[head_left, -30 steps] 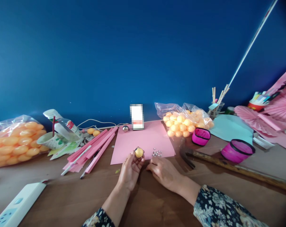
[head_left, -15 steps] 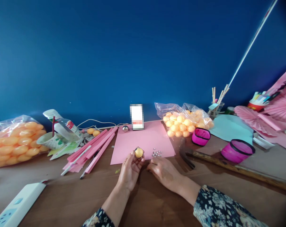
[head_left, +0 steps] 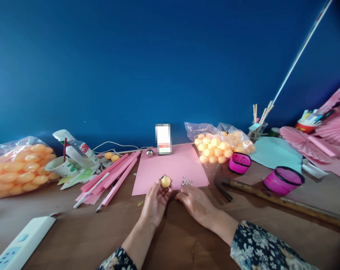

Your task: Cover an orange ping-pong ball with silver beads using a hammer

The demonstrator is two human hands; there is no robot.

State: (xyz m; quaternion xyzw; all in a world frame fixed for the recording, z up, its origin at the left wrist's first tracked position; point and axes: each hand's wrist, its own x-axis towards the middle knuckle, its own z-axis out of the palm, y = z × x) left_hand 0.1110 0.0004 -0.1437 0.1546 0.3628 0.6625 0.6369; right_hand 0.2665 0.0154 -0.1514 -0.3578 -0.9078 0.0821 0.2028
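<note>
While left hand [head_left: 155,200] grasps yellow ball [head_left: 166,182], right hand [head_left: 196,204] curls near silver beads [head_left: 187,181], contents unclear.

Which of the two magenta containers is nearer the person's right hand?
The left-hand magenta container, beside the bag of orange balls; the other magenta container stands farther right, away from the right hand.

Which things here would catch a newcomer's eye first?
Probably the bright pink sheet in the middle of the table, with the left hand holding a small yellow ball at its near edge. Next, the bags of orange balls, one at far left, others right of the sheet.
</note>
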